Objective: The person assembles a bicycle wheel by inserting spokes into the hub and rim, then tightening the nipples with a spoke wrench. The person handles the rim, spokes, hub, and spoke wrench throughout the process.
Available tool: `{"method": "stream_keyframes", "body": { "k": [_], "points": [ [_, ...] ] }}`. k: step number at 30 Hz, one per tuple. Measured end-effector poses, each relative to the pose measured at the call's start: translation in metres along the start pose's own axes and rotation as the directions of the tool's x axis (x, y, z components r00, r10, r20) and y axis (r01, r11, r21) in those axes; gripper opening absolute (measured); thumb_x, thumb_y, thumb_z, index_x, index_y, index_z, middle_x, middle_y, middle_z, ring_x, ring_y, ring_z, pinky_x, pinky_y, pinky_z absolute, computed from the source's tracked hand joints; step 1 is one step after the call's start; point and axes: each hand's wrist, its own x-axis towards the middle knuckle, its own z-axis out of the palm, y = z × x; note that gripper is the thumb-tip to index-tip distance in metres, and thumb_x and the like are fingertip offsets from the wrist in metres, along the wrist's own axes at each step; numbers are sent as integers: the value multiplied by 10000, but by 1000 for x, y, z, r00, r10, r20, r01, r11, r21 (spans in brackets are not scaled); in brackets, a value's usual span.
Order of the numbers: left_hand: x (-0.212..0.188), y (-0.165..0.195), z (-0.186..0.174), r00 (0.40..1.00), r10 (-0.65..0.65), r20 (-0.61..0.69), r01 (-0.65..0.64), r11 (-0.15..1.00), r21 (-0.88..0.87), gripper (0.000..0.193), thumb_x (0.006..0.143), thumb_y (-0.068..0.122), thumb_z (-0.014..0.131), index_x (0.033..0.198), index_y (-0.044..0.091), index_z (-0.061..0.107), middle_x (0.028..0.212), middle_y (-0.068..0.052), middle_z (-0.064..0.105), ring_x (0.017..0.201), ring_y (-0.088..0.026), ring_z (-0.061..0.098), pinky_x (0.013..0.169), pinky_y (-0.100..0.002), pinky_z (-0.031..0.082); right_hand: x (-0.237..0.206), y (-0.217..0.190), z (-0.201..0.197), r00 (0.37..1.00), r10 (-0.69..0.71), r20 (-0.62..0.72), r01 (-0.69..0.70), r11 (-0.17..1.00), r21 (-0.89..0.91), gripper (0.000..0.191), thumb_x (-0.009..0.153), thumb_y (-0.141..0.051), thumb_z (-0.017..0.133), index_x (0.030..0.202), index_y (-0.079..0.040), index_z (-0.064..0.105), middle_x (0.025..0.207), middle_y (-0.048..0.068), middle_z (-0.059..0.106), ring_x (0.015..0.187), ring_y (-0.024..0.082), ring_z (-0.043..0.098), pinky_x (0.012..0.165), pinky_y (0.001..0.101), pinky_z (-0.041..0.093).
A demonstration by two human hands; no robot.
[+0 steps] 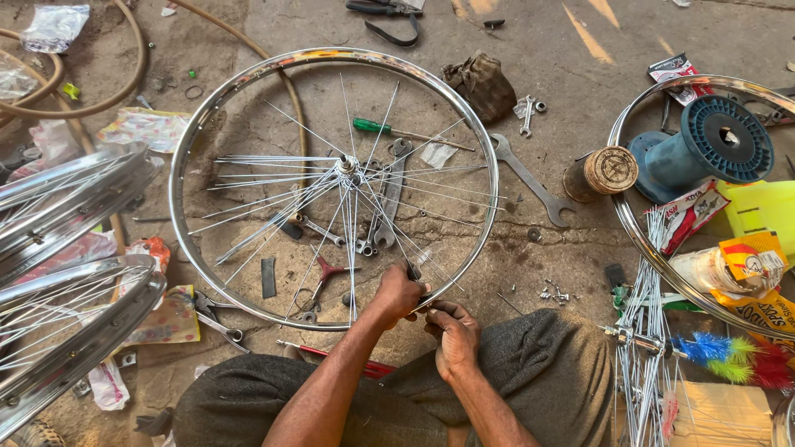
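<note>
A chrome bicycle wheel rim lies flat on the concrete floor in front of my knees, with thin spokes fanning from a hub at its middle. Both hands meet at the rim's near edge. My left hand pinches a spoke end where it reaches the rim. My right hand grips the rim right beside it, fingers curled over the metal.
Inside the rim lie spanners and a green-handled screwdriver. A large spanner and a rag sit beyond it. Stacked wheels stand left. Another rim, a blue spool, spoke bundles and packets crowd the right.
</note>
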Motion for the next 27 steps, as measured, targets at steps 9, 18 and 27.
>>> {"method": "stream_keyframes", "body": {
  "k": [9, 18, 27],
  "points": [
    [7, -6, 5, 1000, 0, -19, -1, 998, -60, 194, 955, 88, 678, 1048, 9, 528, 921, -147, 610, 709, -217, 643, 525, -311, 606, -6, -8, 18, 972, 210, -105, -195, 971, 141, 179, 942, -59, 611, 1106, -3, 653, 850, 89, 720, 711, 182, 624, 656, 314, 519],
    [12, -12, 6, 1000, -15, 1, 15, 997, -75, 180, 941, 45, 676, 1024, 9, 521, 908, -145, 603, 708, -217, 633, 525, -316, 593, 0, 12, 13, 972, 182, -148, -167, 980, 107, 345, 1054, -286, 469, 1245, -33, 605, 750, 69, 586, 594, 167, 478, 521, 313, 443],
    [5, -4, 5, 1000, -15, 8, 15, 999, -44, 242, 935, 84, 694, 1080, 0, 519, 905, -151, 634, 690, -208, 651, 505, -309, 585, -3, 3, 19, 984, 174, -25, -169, 977, 133, 324, 1088, -252, 596, 1260, 12, 516, 790, 49, 505, 626, 167, 492, 519, 328, 454]
  ]
}}
